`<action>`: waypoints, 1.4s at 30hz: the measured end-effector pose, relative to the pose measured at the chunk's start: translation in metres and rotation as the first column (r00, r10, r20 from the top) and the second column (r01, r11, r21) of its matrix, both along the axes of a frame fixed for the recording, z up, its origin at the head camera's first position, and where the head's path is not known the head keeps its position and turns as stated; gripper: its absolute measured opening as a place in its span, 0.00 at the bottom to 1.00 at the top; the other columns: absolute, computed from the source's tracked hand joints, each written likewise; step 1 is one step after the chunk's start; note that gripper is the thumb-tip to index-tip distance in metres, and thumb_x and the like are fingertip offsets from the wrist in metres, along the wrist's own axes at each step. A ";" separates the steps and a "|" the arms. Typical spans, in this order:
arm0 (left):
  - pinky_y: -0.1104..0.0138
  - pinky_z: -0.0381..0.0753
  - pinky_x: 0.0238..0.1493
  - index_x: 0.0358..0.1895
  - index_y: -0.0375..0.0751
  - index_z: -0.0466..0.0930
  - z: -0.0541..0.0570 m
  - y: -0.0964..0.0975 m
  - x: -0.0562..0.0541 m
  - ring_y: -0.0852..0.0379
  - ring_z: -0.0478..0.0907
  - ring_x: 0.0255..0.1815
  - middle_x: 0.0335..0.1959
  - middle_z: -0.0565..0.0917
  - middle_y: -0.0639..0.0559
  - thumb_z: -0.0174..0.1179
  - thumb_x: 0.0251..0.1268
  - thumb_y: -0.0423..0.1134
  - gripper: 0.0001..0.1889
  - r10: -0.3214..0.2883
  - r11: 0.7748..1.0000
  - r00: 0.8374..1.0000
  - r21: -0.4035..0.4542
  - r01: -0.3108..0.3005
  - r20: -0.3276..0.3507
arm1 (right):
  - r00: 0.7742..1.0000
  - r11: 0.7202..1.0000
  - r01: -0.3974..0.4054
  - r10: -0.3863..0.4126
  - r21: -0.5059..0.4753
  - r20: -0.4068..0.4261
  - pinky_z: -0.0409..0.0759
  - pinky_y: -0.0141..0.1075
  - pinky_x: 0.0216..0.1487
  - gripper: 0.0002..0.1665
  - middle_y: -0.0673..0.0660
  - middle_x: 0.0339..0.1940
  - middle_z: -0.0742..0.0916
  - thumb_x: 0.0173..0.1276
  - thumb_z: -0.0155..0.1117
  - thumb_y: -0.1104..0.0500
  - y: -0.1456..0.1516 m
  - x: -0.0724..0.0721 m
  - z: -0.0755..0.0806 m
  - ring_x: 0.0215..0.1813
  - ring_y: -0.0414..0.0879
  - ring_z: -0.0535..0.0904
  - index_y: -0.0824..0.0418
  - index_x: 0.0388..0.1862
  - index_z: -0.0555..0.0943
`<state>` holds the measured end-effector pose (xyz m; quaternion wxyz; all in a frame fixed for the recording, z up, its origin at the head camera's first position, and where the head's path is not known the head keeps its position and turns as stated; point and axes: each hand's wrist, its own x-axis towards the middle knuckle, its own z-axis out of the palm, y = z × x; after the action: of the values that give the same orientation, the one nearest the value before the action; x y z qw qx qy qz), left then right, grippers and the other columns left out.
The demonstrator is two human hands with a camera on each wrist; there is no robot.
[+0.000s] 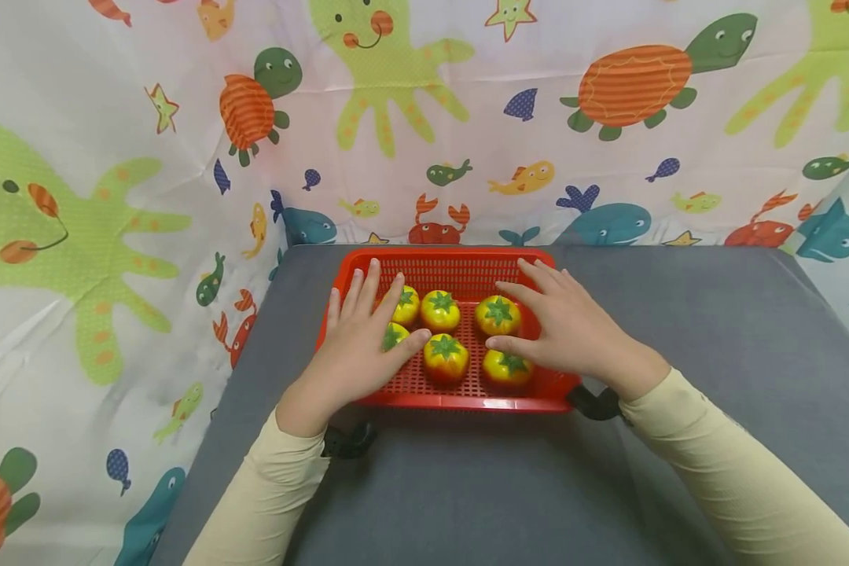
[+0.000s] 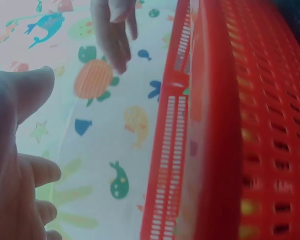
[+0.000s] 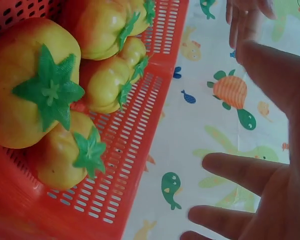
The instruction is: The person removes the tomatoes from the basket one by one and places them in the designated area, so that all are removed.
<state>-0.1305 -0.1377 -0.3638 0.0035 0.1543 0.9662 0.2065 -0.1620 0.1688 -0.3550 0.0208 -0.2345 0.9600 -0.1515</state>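
Observation:
A red plastic basket (image 1: 460,404) with slotted walls sits on the grey table. In it stand several yellow-and-red artificial tomatoes (image 1: 446,360) with green star-shaped leaf tops. My left hand (image 1: 354,350) hovers over the basket's left part, fingers spread and holding nothing; it hides part of the tomatoes there. Over the right side is my right hand (image 1: 573,326), also spread and holding nothing, its thumb overlapping a front tomato (image 1: 505,369) in the head view. The right wrist view shows a large tomato (image 3: 35,85) close up; the left wrist view shows the basket's outer wall (image 2: 270,100).
The grey tabletop (image 1: 481,487) extends in front of the basket and to its right. A white curtain (image 1: 424,181) printed with sea animals hangs behind and at the left. Black straps (image 1: 596,402) show at both wrists, below cream sleeves (image 1: 729,456).

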 end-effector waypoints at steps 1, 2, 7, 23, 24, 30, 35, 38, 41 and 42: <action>0.39 0.20 0.81 0.88 0.54 0.44 -0.001 -0.003 0.000 0.42 0.26 0.88 0.88 0.31 0.48 0.46 0.71 0.76 0.50 0.011 1.000 1.000 0.005 -0.011 0.005 | 1.000 1.000 -0.003 0.003 -0.005 0.007 0.57 0.69 0.78 0.54 0.64 0.83 0.66 0.59 0.73 0.27 -0.001 -0.001 0.000 0.82 0.65 0.58 0.52 0.79 0.72; 0.39 0.19 0.80 0.88 0.52 0.44 -0.002 -0.006 0.000 0.41 0.26 0.88 0.88 0.31 0.47 0.47 0.71 0.75 0.51 0.021 1.000 1.000 0.015 -0.022 0.010 | 1.000 1.000 -0.005 0.005 -0.012 0.018 0.62 0.69 0.76 0.53 0.64 0.81 0.69 0.59 0.73 0.28 -0.002 -0.001 0.000 0.80 0.64 0.62 0.52 0.78 0.74; 0.37 0.23 0.81 0.88 0.46 0.43 -0.011 -0.022 -0.003 0.36 0.28 0.87 0.88 0.33 0.42 0.52 0.71 0.71 0.53 0.081 0.996 0.997 0.044 -0.081 0.019 | 0.997 1.000 -0.014 0.014 -0.001 0.076 0.81 0.62 0.62 0.50 0.61 0.69 0.80 0.59 0.75 0.29 -0.004 -0.002 0.001 0.66 0.60 0.77 0.56 0.72 0.79; 0.32 0.39 0.80 0.88 0.45 0.36 -0.052 -0.058 -0.004 0.36 0.28 0.87 0.88 0.30 0.42 0.53 0.69 0.72 0.57 0.247 0.959 0.957 0.101 -0.263 0.153 | 0.969 0.989 -0.099 0.071 0.111 0.235 0.83 0.60 0.60 0.44 0.63 0.65 0.84 0.60 0.77 0.35 -0.018 -0.019 -0.005 0.62 0.58 0.80 0.56 0.69 0.82; 0.30 0.45 0.79 0.88 0.47 0.35 -0.053 -0.059 -0.003 0.36 0.29 0.87 0.88 0.30 0.43 0.53 0.69 0.72 0.56 0.256 0.955 0.953 0.109 -0.275 0.163 | 0.966 0.988 -0.106 0.076 0.113 0.246 0.82 0.61 0.60 0.44 0.62 0.65 0.84 0.60 0.77 0.35 -0.018 -0.020 -0.006 0.63 0.58 0.80 0.56 0.69 0.82; 0.26 0.64 0.67 0.88 0.49 0.35 -0.058 -0.062 -0.001 0.34 0.38 0.87 0.89 0.33 0.47 0.54 0.70 0.72 0.55 0.283 0.936 0.936 0.155 -0.317 0.208 | 0.952 0.981 -0.132 0.085 0.141 0.294 0.81 0.60 0.62 0.44 0.61 0.64 0.84 0.60 0.77 0.35 -0.020 -0.024 -0.008 0.60 0.55 0.80 0.55 0.70 0.81; 0.31 0.63 0.72 0.88 0.47 0.36 -0.059 -0.063 0.001 0.34 0.48 0.85 0.89 0.39 0.45 0.53 0.74 0.68 0.52 0.282 0.924 0.931 0.196 -0.329 0.232 | 0.937 0.976 -0.153 0.095 0.152 0.336 0.83 0.55 0.58 0.44 0.56 0.58 0.87 0.58 0.80 0.37 -0.024 -0.025 -0.009 0.55 0.53 0.80 0.56 0.69 0.82; 0.32 0.64 0.73 0.88 0.46 0.37 -0.059 -0.063 0.002 0.34 0.51 0.84 0.88 0.42 0.43 0.53 0.75 0.65 0.51 0.275 0.920 0.935 0.221 -0.323 0.223 | 0.923 0.972 -0.167 0.094 0.168 0.373 0.84 0.51 0.54 0.41 0.53 0.52 0.88 0.57 0.81 0.40 -0.026 -0.027 -0.010 0.50 0.51 0.80 0.56 0.67 0.83; 0.34 0.67 0.71 0.88 0.47 0.38 -0.060 -0.063 0.000 0.34 0.54 0.83 0.88 0.45 0.42 0.54 0.75 0.63 0.50 0.270 0.917 0.938 0.240 -0.320 0.217 | 0.911 0.965 -0.177 0.087 0.193 0.402 0.85 0.50 0.53 0.38 0.52 0.49 0.88 0.55 0.83 0.43 -0.027 -0.028 -0.013 0.49 0.50 0.80 0.54 0.64 0.85; 0.34 0.68 0.71 0.88 0.47 0.39 -0.060 -0.063 0.000 0.34 0.55 0.83 0.88 0.45 0.42 0.54 0.75 0.63 0.50 0.268 0.916 0.939 0.243 -0.318 0.216 | 0.909 0.962 -0.184 0.088 0.201 0.408 0.85 0.50 0.53 0.37 0.51 0.48 0.87 0.54 0.83 0.44 -0.027 -0.029 -0.014 0.48 0.50 0.80 0.53 0.63 0.85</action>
<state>-0.1307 -0.2005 -0.4242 0.0375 -0.0129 0.9361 0.3495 -0.1908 0.1416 -0.3690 0.2522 -0.2617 0.9282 -0.0793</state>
